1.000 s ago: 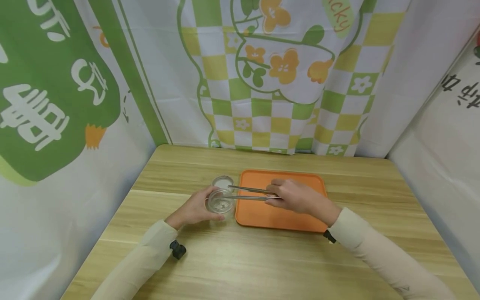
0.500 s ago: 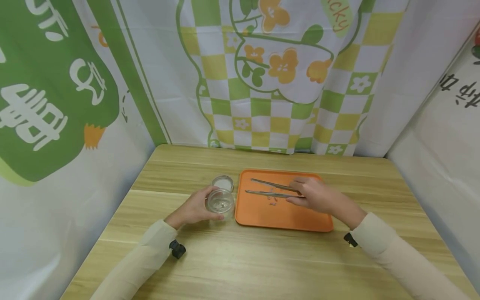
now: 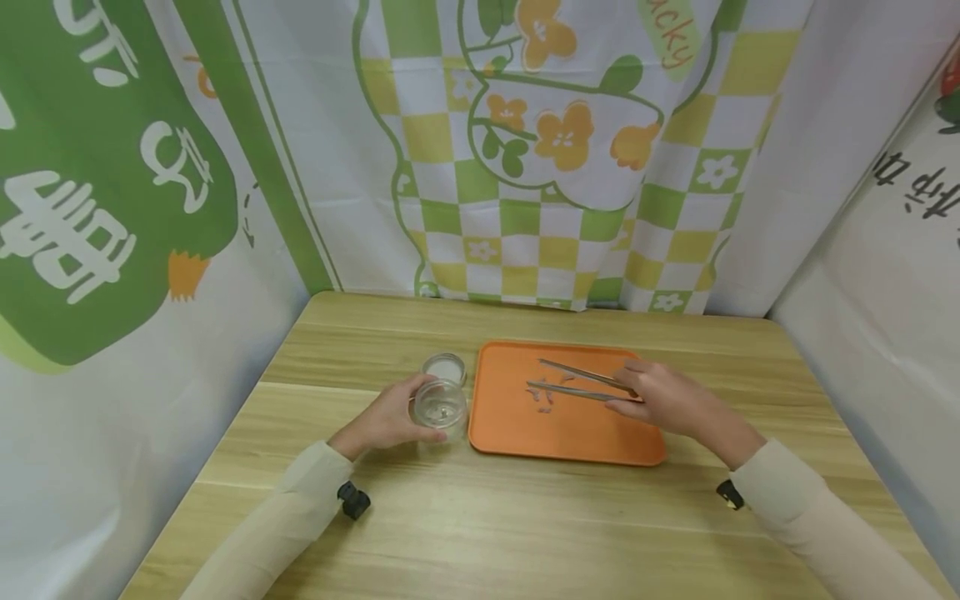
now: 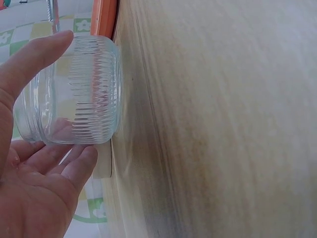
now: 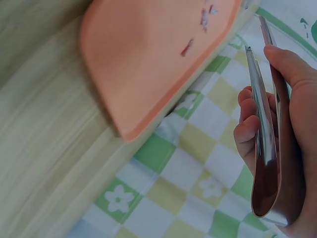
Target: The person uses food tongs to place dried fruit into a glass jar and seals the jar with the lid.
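My left hand (image 3: pixel 390 414) holds a clear glass jar (image 3: pixel 441 407) round its side, thumb on one side and fingers on the other. Ribbed walls show on this jar (image 4: pixel 94 94) in the left wrist view, and it stands upright on the table. My right hand (image 3: pixel 667 402) grips metal tongs (image 5: pixel 264 134), whose two arms are spread with nothing between the tips. The tongs hover over an orange tray (image 3: pixel 510 432). Several small greyish, partly reddish pieces (image 3: pixel 545 410) lie on the tray; their kind is too small to tell.
Just behind the jar lies a round lid (image 3: pixel 444 367) with a pale inside. The wooden table (image 3: pixel 480 517) is bounded by a checked, printed cloth (image 3: pixel 525 217) at the back and hanging sheets on both sides.
My right hand has moved the tongs rightward from over the jar to above the tray, and the pieces have come into view. The left hand and jar have stayed in place.
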`<state>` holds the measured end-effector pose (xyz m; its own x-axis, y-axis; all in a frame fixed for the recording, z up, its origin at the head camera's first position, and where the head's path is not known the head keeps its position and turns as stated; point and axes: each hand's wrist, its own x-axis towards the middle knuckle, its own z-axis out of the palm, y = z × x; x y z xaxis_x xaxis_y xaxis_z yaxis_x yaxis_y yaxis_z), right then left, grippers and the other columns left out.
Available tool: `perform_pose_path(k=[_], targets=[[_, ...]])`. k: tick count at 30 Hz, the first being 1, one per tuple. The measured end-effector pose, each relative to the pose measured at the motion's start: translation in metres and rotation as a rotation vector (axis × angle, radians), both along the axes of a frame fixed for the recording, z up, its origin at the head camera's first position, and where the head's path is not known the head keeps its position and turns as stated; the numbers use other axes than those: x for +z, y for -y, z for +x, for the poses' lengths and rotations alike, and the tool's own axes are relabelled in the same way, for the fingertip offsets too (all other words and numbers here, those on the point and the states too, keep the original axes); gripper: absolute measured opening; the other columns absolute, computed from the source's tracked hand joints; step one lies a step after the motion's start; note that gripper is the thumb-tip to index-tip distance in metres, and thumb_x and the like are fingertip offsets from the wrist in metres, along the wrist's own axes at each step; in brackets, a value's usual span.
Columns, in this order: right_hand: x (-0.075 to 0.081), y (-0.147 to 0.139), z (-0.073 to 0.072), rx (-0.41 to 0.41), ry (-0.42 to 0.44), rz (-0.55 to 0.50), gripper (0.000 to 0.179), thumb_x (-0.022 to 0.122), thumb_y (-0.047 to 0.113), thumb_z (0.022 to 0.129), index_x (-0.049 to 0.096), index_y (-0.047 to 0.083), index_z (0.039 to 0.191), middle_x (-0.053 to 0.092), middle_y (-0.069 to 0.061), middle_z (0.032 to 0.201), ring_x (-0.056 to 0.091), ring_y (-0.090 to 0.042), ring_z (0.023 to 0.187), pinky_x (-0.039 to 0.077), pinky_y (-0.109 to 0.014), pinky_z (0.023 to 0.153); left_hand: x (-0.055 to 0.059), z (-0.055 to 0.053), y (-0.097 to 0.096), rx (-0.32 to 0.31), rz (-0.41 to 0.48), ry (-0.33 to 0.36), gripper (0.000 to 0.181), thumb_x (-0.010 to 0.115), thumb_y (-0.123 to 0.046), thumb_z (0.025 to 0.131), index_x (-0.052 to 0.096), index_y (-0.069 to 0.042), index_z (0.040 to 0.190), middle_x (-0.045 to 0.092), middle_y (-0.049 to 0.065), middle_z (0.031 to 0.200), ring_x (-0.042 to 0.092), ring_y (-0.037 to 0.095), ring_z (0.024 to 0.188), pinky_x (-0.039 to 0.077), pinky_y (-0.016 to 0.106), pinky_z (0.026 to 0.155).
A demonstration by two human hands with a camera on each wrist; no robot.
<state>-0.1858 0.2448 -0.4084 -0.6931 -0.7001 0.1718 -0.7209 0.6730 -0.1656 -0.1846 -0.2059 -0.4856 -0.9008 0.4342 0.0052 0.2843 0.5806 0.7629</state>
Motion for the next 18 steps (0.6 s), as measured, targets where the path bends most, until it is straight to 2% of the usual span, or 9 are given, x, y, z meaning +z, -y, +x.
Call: perform_pose_path(k=[18], targets=[[-0.021,-0.028,0.001,-0.048,0.024,0.017,0.020,0.081,0.019,0.094,0.072,0.002,0.101,0.063,-0.004,0.084,0.051,-0.002,0.067,0.048,-0.022,0.055,0.001,0.001,0.001,0.005,-0.008,0.003,0.091,0.097,-0.032,0.076,0.050,-0.002,0.149,0.065,0.020,0.139,0.062,0.039,0.131,0.051,0.057,0.111]])
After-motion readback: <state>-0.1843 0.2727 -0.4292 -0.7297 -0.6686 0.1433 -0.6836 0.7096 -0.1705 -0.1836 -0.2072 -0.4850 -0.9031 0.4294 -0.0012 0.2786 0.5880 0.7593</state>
